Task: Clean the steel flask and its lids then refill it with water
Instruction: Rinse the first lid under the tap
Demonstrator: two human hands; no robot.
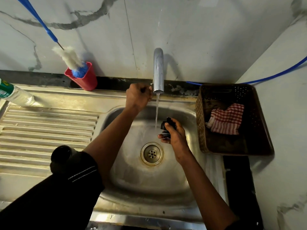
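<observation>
Rounded, ridged black lid [166,126] clasped tight in the right hand [177,137] (water stream [157,110] just left); left hand [138,97] fist-grips the smooth chrome tap [158,70].

left sleeve [66,188]: black, short | trim [83,173]: two thin pale stripes | forearms [114,131]: bare

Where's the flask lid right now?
In the head view, the lid is held in the right hand, over the sink basin, just right of the water stream falling from the tap.
</observation>
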